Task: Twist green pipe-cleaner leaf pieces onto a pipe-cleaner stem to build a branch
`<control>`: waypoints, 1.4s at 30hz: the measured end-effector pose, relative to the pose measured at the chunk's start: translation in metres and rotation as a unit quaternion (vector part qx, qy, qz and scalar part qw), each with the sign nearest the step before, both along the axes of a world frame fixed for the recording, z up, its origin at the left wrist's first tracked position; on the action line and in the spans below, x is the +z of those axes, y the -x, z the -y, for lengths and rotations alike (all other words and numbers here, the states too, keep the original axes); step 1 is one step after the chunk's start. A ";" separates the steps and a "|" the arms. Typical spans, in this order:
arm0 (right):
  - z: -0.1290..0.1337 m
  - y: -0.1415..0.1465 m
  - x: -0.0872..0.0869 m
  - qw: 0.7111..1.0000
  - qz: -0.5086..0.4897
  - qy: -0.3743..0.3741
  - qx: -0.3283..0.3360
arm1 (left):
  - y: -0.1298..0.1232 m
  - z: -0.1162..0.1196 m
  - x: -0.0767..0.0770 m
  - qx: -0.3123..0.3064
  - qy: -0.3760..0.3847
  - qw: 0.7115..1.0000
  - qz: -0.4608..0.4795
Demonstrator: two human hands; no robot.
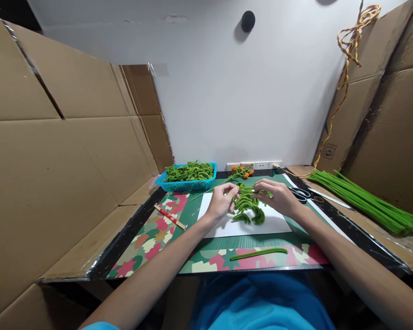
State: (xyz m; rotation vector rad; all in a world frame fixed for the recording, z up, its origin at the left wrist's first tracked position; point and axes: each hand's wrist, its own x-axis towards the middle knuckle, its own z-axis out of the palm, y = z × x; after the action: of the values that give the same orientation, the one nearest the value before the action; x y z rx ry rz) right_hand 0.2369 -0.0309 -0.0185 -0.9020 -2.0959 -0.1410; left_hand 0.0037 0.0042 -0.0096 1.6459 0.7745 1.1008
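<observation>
My left hand (223, 200) is pinched closed on one end of a green pipe cleaner piece (247, 189), held just above a white sheet of paper (213, 229). Opposite it, my right hand (277, 196) has its fingers bent around the other end of the green piece. Below and between both hands lies a pile of curled green pipe cleaner pieces (242, 204), some bent into arcs. A single straight pipe cleaner (259, 254) rests near the table's front edge. My fingers partly hide what they grip.
A blue basket (186, 185) of curled green pieces stands at the back left. Behind my hands are orange-and-green pipe cleaner flowers (242, 172). Scissors (301, 195) and a bundle of long pipe cleaners (365, 201) lie right. A red-wrapped stick (170, 216) lies left. Cardboard walls (72, 151) flank the table.
</observation>
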 end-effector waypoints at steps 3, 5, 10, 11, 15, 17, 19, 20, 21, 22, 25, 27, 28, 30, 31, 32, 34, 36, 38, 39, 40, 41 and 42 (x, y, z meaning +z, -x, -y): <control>0.001 0.002 0.001 1.000 -0.004 0.002 0.009 | -0.001 0.000 0.000 0.005 -0.005 1.000 -0.001; 0.002 0.003 0.002 1.000 -0.004 -0.004 0.008 | -0.001 0.000 0.000 0.013 -0.010 1.000 -0.004; 0.002 0.003 0.002 1.000 -0.002 -0.018 0.006 | -0.001 0.000 -0.001 0.035 0.003 0.999 -0.012; 0.002 0.003 0.002 1.000 -0.004 -0.019 0.006 | -0.001 0.000 -0.001 0.038 0.003 0.999 -0.013; 0.002 0.004 0.001 1.000 -0.013 -0.026 0.012 | -0.001 -0.001 -0.002 0.031 0.004 0.999 -0.012; 0.002 0.004 0.000 0.999 -0.013 -0.027 0.015 | -0.001 -0.001 -0.002 0.020 0.006 1.000 -0.012; 0.002 0.004 0.000 0.999 -0.012 -0.024 0.017 | -0.002 -0.002 -0.003 0.015 0.004 1.000 -0.013; 0.002 0.004 0.000 1.000 -0.012 -0.022 0.016 | -0.002 -0.002 -0.003 0.015 0.002 1.000 -0.014; 0.001 0.004 -0.001 1.000 -0.013 -0.019 0.015 | -0.002 -0.002 -0.003 0.016 -0.002 1.000 -0.015; 0.001 0.004 -0.001 1.000 -0.015 -0.017 0.014 | -0.002 -0.002 -0.003 0.018 -0.007 1.000 -0.018; 0.001 0.003 -0.001 1.000 -0.022 -0.011 0.008 | -0.002 -0.001 -0.003 0.025 -0.024 0.999 -0.028; 0.000 0.003 -0.001 1.000 -0.025 -0.007 0.004 | -0.001 -0.001 -0.002 0.028 -0.035 0.998 -0.037; 0.000 0.003 -0.001 1.000 -0.026 -0.006 0.002 | -0.001 0.000 -0.002 0.029 -0.040 0.998 -0.041; 0.001 0.004 -0.002 1.000 -0.026 -0.008 0.000 | -0.001 0.000 -0.002 0.031 -0.052 0.997 -0.047; 0.001 0.004 -0.002 1.000 -0.025 -0.011 -0.003 | -0.001 0.000 -0.002 0.033 -0.057 0.997 -0.049; 0.001 0.004 -0.002 1.000 -0.024 -0.016 -0.007 | -0.001 0.000 -0.002 0.035 -0.061 0.996 -0.052; 0.001 0.004 -0.003 0.999 -0.024 -0.027 -0.015 | -0.001 0.001 -0.002 0.039 -0.064 0.996 -0.057; 0.001 0.004 -0.003 0.999 -0.024 -0.036 -0.006 | -0.001 0.001 -0.002 0.042 -0.064 0.995 -0.058; 0.000 0.004 -0.004 0.999 -0.033 -0.039 0.014 | -0.001 0.001 -0.002 0.043 -0.062 0.996 -0.054; 0.000 0.004 -0.004 0.998 -0.040 -0.040 0.022 | -0.001 0.001 -0.001 0.044 -0.061 0.996 -0.052; -0.001 0.004 -0.003 0.998 -0.047 -0.041 0.027 | -0.001 0.001 -0.001 0.045 -0.060 0.996 -0.050; -0.002 0.004 -0.003 0.997 -0.055 -0.042 0.030 | -0.001 0.002 -0.001 0.045 -0.060 0.996 -0.049; -0.002 0.004 -0.003 0.997 -0.060 -0.041 0.033 | -0.001 0.002 -0.001 0.045 -0.061 0.996 -0.049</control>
State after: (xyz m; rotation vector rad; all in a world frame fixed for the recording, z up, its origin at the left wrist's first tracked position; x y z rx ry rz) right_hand 0.2334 -0.0285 -0.0218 -0.7727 -1.9917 -0.1344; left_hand 0.0049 0.0026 -0.0108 1.7928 0.8669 1.1575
